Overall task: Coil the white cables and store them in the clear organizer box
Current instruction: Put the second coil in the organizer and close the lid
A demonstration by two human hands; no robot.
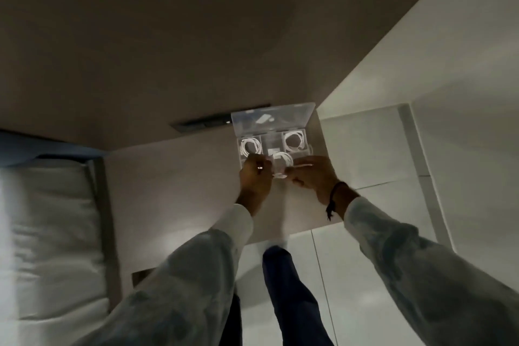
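Both sleeves (196,275) reach forward from the bottom of the view, over the floor tiles (351,275) and onto the pale counter (168,177), with a bed (50,219) to the left. At the counter's far corner sits the clear organizer box (273,146), lid (272,119) tipped back. Two of its rear compartments each hold a coiled white cable, one at left (250,146), one at right (294,140).

A third coil (281,161) is at the box's near edge, between the left hand (254,177) and the right hand (314,177). The fingers (297,174) of both hands look pinched on its loops, though blur hides the exact contact.

Such cable is probably light, soft and springy; a loose coil wants to unwind. Best pinch across the gathered loops, not the plug ends, and press it down into the compartment so the walls keep its shape.
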